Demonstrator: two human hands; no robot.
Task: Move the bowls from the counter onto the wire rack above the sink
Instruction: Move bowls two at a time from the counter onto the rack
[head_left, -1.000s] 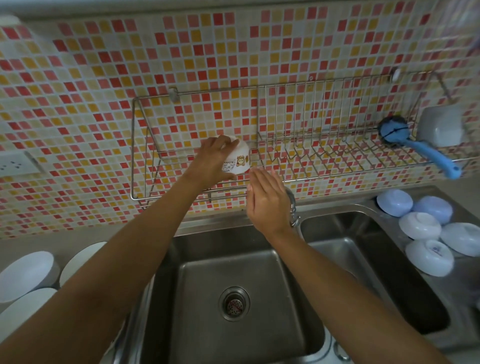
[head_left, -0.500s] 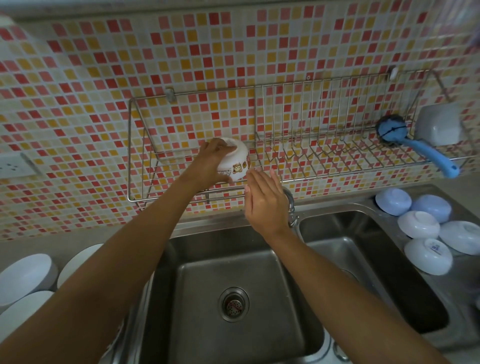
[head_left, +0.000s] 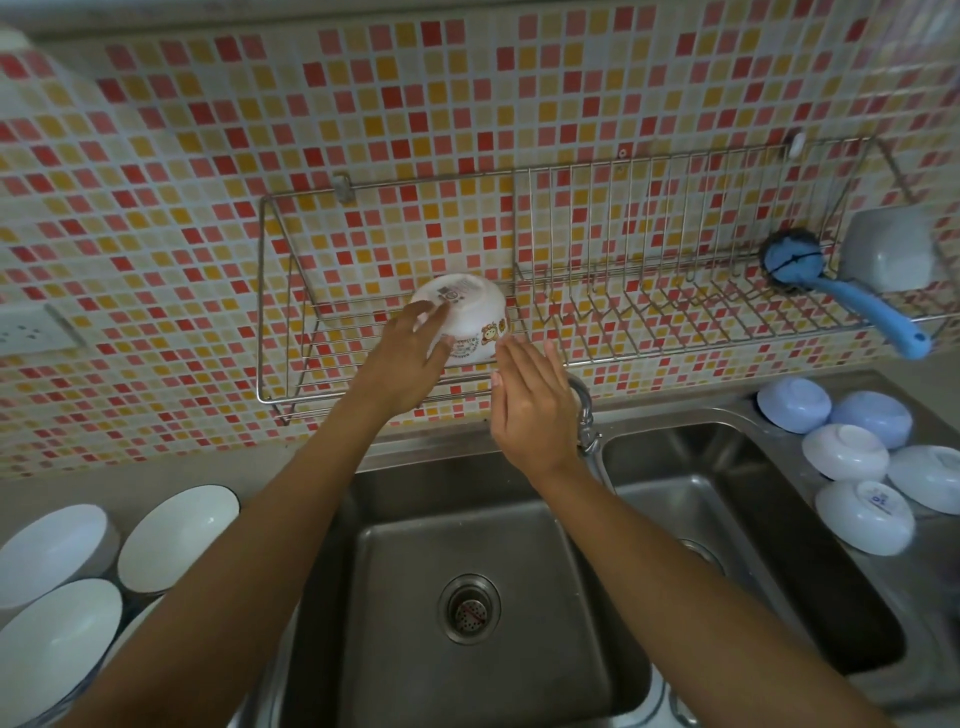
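White bowl (head_left: 470, 312) upside down on wire rack (head_left: 623, 291), half hidden by spread left hand (head_left: 410, 358); right hand (head_left: 530, 405) flat, empty.

A wall of small red, orange, yellow and cream mosaic tiles (head_left: 395, 114) fills the upper half of the view, with a white power socket (head_left: 28, 332) set in it far to the left of the fingers (head_left: 415, 322). Below and nearer than the fingers lies a double stainless steel sink (head_left: 519, 519), its left basin holding a round drain strainer (head_left: 469, 609), and a chrome tap (head_left: 584, 415) stands just to the right of the fingers. A grey counter (head_left: 130, 480) runs along the foot of the wall, and the light is dim and even.
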